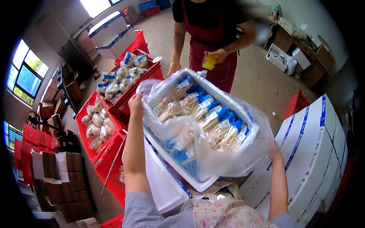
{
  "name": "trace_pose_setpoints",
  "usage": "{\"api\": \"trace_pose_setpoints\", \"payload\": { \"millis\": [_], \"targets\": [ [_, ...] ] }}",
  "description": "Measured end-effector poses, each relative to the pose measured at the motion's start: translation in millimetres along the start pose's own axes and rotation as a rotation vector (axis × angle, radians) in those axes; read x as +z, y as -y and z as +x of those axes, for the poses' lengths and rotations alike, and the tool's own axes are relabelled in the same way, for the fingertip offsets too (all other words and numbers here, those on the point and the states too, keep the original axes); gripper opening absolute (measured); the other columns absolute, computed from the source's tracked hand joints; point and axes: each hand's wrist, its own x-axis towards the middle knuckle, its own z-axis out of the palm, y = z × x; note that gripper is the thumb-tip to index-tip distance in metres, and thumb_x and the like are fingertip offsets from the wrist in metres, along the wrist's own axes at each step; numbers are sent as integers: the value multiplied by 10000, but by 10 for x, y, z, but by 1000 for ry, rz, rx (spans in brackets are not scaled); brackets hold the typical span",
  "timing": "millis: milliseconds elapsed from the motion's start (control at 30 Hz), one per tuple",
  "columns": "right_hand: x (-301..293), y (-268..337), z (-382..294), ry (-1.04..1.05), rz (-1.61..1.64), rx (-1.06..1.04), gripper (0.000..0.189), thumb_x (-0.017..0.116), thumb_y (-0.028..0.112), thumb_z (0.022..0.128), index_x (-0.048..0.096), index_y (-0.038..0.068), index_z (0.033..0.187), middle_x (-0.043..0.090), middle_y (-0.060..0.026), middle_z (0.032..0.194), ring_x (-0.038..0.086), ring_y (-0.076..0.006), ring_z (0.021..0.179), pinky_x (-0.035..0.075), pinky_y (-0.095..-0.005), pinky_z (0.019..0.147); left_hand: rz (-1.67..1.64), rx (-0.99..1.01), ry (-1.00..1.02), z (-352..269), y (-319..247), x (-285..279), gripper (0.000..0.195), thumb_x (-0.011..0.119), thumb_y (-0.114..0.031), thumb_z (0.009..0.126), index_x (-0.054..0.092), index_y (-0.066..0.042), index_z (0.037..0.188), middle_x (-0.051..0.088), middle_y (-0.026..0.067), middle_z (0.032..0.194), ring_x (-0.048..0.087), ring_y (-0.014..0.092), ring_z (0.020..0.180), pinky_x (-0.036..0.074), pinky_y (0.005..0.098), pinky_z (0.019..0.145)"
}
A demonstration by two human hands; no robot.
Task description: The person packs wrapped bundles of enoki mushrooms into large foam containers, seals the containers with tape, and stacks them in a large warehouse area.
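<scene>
A white foam box (199,186) stands before me, lined with a clear plastic bag (182,125). Inside lie rows of bagged pale mushrooms (196,105) in packs with blue ends and white labels. My left hand (136,103) grips the bag's edge at the box's left side. At the right, my right hand (274,151) is on the gathered plastic, its fingers partly hidden behind the film. Part of the bag is draped over the near packs.
A person in a dark red apron (212,57) stands across the box, holding a yellow object (209,62). Red crates (99,155) with bagged pale produce stand left, beside a metal rod (112,168). Taped white foam boxes (308,148) are stacked right; a white lid (162,182) lies near my left arm.
</scene>
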Motion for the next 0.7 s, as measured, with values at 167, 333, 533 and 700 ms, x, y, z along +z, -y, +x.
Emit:
{"api": "trace_pose_setpoints", "payload": {
  "millis": [167,333,533,700],
  "targets": [
    [384,674,-214,-111,-27,31,274,591,74,848,653,11,1108,700,-58,947,630,-110,685,447,-226,527,472,238,1107,-1491,-569,1318,126,592,-45,889,652,-52,999,551,13,724,533,133,670,461,298,612],
    [412,1119,-820,117,-137,-103,300,615,1,769,711,17,1053,696,-48,857,615,-114,661,468,-224,591,1069,555,1600,-1904,-582,1546,242,641,-97,856,629,-54,1094,602,157,1018,601,358,957,494,435,816],
    [1310,1581,-1458,688,-684,-92,304,612,52,798,724,54,1080,709,-84,858,663,-172,745,511,-291,695,914,856,1247,-2055,-908,1765,429,667,-66,820,590,-84,1242,593,127,1099,611,313,927,519,396,765],
    [1571,1082,-1533,714,-1104,-286,269,573,121,821,728,117,1041,705,-108,924,658,-289,867,508,-387,775,744,1399,1350,-2636,-847,2102,501,624,-103,735,634,-175,1230,574,90,1200,604,224,934,524,354,756]
  ]
}}
